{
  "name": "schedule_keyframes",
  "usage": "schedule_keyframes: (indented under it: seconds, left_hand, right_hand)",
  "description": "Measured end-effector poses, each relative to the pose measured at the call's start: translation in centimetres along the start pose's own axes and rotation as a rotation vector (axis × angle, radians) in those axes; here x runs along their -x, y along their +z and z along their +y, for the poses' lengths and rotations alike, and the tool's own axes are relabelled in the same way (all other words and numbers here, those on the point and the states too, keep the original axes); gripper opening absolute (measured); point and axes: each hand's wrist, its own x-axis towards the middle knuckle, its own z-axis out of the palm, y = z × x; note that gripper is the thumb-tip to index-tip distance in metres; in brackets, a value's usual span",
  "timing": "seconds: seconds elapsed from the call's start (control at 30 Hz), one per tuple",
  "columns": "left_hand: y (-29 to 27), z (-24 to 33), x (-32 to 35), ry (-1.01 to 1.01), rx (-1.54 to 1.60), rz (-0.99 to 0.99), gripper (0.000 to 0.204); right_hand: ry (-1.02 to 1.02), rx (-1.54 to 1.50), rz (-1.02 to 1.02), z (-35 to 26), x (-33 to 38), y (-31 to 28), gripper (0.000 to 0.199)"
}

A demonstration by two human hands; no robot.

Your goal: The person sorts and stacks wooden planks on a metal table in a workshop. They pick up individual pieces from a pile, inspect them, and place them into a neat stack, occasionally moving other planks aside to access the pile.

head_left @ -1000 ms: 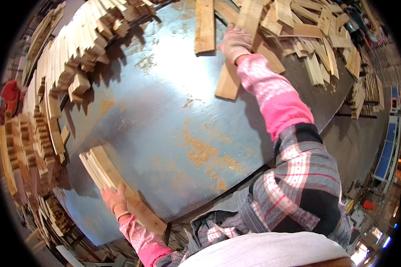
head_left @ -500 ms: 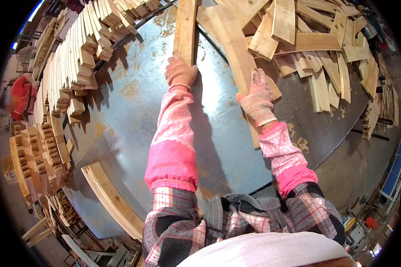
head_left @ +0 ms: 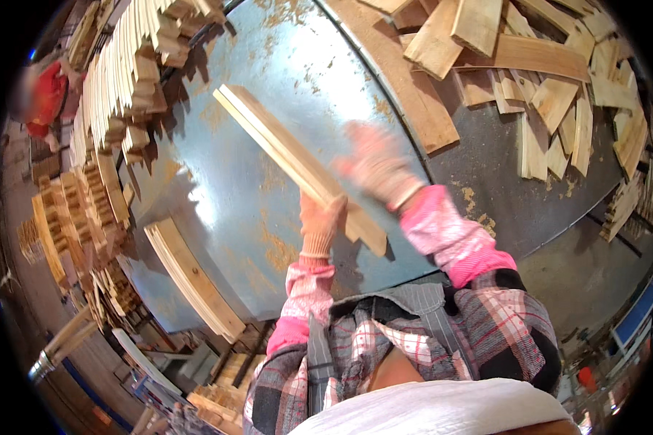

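Observation:
My left hand (head_left: 319, 223), in a pinkish knit glove, is closed round a small stack of wooden boards (head_left: 279, 145). The boards lie against each other and slant across the metal table from far left to near right. One board end juts out past the glove on the near right side. My right hand (head_left: 381, 167), gloved alike, is just right of the boards and apart from them. Motion blurs its fingers, but they look stretched out with the thumb apart, and nothing shows in them.
A short stack of boards (head_left: 196, 279) rests at the table's (head_left: 232, 239) near left edge. Long rows of stacked slats (head_left: 116, 87) line the far left. Loose boards (head_left: 522, 54) lie heaped at the far right, past a dark seam. A person in red (head_left: 47, 98) is beyond the slats.
The left hand has come nearer and now holds the boards in a slanted stack. The right hand has left the board it was on and moved left, toward that stack.

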Motion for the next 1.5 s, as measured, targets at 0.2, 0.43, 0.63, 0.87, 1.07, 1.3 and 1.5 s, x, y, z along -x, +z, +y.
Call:
schedule_keyframes:
  seconds: [0.2,0.43,0.63,0.87,1.07,1.3,1.5]
  left_hand:
    - [-1.6,-2.1,-2.9,0.043,0.381,-0.086,0.050]
    - [-4.5,-5.0,1.8,-0.067,0.148,-0.148,0.041]
    - [0.8,0.8,-1.7,-0.082,-0.187,0.249,0.100]
    - [2.3,1.1,-3.1,0.063,-0.178,0.320,0.107]
    - [1.8,0.1,-2.5,0.041,-0.114,0.365,0.105]
    - [0.9,0.2,-2.2,0.077,-0.148,0.344,0.091]
    - [-4.2,-3.4,-1.5,0.023,0.325,0.102,0.081]
  right_hand:
    - [0.236,0.499,0.206,10.5,-0.3,-3.9,0.079]
    - [0.209,-0.397,-0.311,0.6,7.5,3.6,0.046]
    - [-0.010,-0.121,0.245,4.8,3.8,-1.4,0.058]
    - [0.793,0.008,0.673,16.8,-10.4,-22.3,0.114]
    - [0.694,-0.483,0.599,14.5,-9.9,-24.1,0.088]
    - [0.084,-1.023,0.367,7.1,3.0,-10.0,0.072]
    - [0.068,-0.537,-0.298,0.1,8.1,6.0,0.096]
